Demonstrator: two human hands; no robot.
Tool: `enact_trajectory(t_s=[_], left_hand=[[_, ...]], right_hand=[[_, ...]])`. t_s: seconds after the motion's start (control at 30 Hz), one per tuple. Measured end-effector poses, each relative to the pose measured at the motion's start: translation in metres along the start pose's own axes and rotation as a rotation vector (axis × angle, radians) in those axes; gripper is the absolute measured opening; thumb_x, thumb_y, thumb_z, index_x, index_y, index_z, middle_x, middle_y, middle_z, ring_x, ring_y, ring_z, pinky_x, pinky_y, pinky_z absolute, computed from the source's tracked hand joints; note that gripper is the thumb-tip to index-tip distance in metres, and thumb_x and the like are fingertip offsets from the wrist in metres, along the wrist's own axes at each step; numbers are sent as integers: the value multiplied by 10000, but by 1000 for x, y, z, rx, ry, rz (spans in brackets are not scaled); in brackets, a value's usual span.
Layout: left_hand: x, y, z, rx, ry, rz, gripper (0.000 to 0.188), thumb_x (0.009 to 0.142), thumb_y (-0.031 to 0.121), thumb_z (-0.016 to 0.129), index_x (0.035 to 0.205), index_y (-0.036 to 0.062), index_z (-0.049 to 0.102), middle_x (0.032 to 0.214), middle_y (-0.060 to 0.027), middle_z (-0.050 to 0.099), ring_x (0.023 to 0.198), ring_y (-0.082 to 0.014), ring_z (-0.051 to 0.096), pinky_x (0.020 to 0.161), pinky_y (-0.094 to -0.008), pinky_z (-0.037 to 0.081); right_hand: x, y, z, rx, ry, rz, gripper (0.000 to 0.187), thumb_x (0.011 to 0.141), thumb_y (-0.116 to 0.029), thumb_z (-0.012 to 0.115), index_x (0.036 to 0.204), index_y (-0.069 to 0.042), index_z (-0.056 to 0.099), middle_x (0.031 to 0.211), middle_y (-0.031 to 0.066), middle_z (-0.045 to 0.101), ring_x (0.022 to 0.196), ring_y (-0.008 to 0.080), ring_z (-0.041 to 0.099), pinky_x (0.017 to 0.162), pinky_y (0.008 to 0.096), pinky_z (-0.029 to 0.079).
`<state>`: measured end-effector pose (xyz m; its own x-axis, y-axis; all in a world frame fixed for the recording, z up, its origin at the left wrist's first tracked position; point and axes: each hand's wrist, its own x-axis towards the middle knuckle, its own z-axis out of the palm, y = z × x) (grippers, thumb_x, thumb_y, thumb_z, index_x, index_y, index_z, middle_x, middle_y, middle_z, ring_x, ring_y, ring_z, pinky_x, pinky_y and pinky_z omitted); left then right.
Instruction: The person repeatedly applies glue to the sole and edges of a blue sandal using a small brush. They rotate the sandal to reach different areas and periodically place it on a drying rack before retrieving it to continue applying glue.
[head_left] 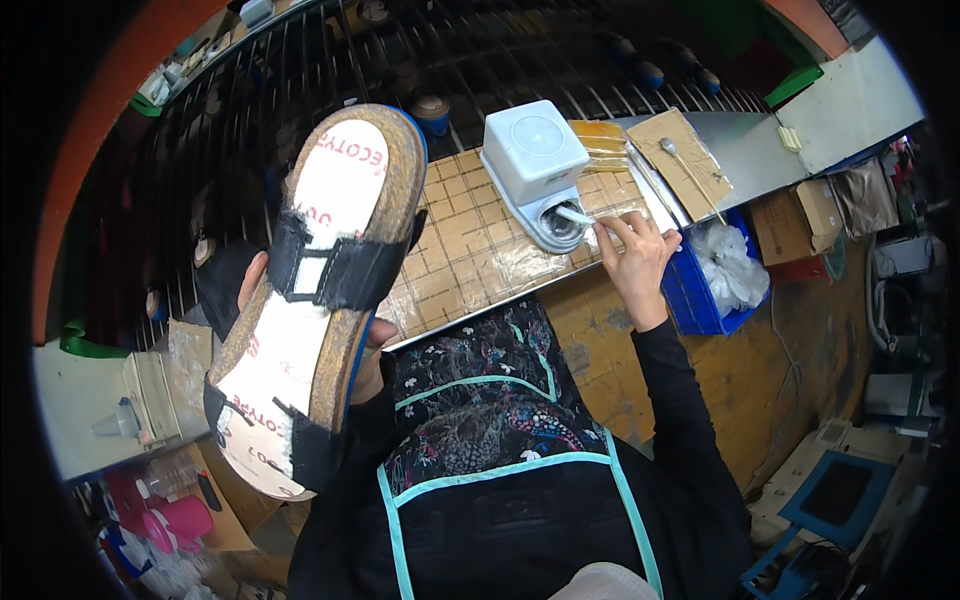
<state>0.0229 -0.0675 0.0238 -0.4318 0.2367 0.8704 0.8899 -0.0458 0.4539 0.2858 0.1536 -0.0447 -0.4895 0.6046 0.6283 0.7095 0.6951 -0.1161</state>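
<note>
My left hand (pixel 369 368) grips a sandal (pixel 262 365) from behind, its fingers showing at both sides of the middle. The sandal is raised and tilted, with brown cork edges, a white board face and black straps crossing it. My right hand (pixel 637 258) pinches the end of a thin white stick (pixel 574 215). The stick's other end goes into the round mouth of a pale blue plastic dispenser (pixel 535 150); whatever is on that end is hidden. The dispenser stands on a cardboard-covered board (pixel 455 225).
A metal rod rack (pixel 480 60) lies beyond the board and holds more shoes. To the right are a brown card with a small stick tool (pixel 690 165), a blue crate (pixel 690 285) of white plastic bags and an opened carton (pixel 795 220). A pink mug (pixel 178 522) sits lower left.
</note>
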Motion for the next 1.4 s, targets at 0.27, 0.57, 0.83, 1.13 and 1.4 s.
enact_trajectory(t_s=[0.27,0.57,0.83,1.13,1.4], left_hand=[[8,20,22,-289,99,-36,935,631,333,852,1375,92,339,1252,-65,511,1159,-198,537,978,-341,481],[10,-27,17,-1520,-506,-1061,611,969,224,420,1517,89,185,1531,-131,286,1384,-265,334,1149,-386,271],[-57,-13,87,-409,-61,33,538,742,164,809,1204,87,543,1326,-292,505,1204,-422,537,991,-466,468],[-27,-11,78,-256,-1,194,444,789,241,753,1166,151,537,1290,-206,574,1223,-409,528,1027,-501,437],[-36,-13,56,-209,-77,232,453,776,252,752,1165,164,537,1302,-200,572,1238,-426,511,1044,-570,359]], right_hand=[[0,8,-4,113,-163,106,125,806,-260,715,799,-136,729,684,50,639,618,231,582,739,393,311],[-11,39,6,1080,-637,818,287,912,-300,651,877,-21,708,654,6,622,604,55,544,550,201,396],[20,-40,-39,726,-71,305,141,770,-75,766,907,-58,734,775,24,663,712,115,586,683,255,358],[26,-121,-74,1176,-104,183,192,810,-31,729,1001,-47,742,948,54,577,753,78,541,552,187,429],[40,-131,-44,1047,26,146,189,816,-38,723,1003,-55,745,945,45,545,706,73,500,554,188,402]])
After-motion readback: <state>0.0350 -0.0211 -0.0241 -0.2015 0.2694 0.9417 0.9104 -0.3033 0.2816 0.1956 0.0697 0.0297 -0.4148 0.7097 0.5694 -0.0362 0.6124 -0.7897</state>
